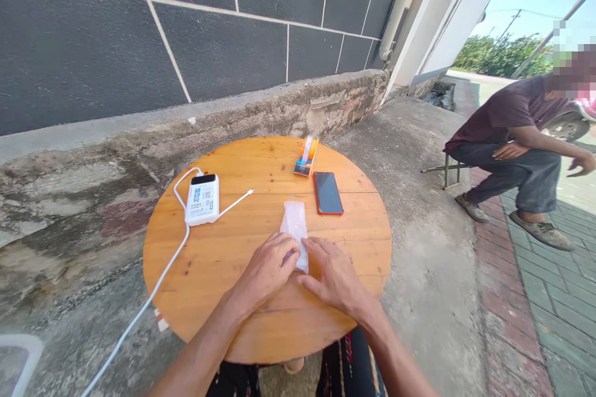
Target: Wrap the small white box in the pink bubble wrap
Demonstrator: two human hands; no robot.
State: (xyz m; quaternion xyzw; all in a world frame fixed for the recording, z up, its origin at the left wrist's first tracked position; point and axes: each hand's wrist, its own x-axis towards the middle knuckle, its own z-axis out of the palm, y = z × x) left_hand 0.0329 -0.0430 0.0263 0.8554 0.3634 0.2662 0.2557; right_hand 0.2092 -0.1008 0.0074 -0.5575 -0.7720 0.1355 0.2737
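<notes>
On the round wooden table lies a long, whitish, translucent plastic wrap [295, 223], like a folded packet; what it may contain cannot be made out. My left hand [267, 263] rests over its left edge, fingers curled and pressed onto the plastic near its lower half. From the other side, my right hand [333, 273] touches the right edge with its fingertips, the thumb stretched apart from the fingers. Just beyond the wrap, to the right, a phone [328, 193] with a red edge lies flat, dark screen up. Behind it stands an orange-and-blue tape dispenser [306, 158] with a roll of tape.
A white power bank [203, 200] with a short cable [236, 203] sits on the table's [218, 298] left side; a long white cord [158, 285] runs from it off the edge. A dark tiled wall [223, 43] rises behind. At right, a person [512, 130] sits on a stool.
</notes>
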